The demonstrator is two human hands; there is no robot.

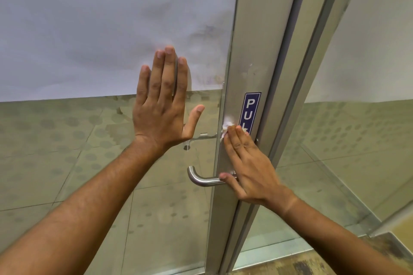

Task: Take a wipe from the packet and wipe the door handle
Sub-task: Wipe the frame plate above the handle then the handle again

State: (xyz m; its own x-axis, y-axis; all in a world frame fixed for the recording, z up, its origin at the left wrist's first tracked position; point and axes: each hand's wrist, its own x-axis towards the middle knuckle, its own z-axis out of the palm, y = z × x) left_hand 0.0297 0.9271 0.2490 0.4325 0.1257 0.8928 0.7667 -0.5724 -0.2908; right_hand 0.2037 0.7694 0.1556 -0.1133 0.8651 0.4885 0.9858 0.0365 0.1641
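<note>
A curved steel door handle [200,178] sticks out from the metal frame of a glass door [245,56]. My right hand [248,163] presses a crumpled white wipe [226,127] against the frame just above the handle, its fingertips covering the bottom of a blue PULL sticker [251,107]. The thumb of that hand rests on the handle near its base. My left hand [164,100] lies flat on the glass pane to the left, fingers spread and pointing up, holding nothing. The wipe packet is not in view.
Through the glass, a second handle [202,137] shows on the far side, over a tiled floor [67,163] with dotted patterns. Another glass panel [368,73] stands to the right of the frame. A worn patterned floor [312,261] runs along the bottom right.
</note>
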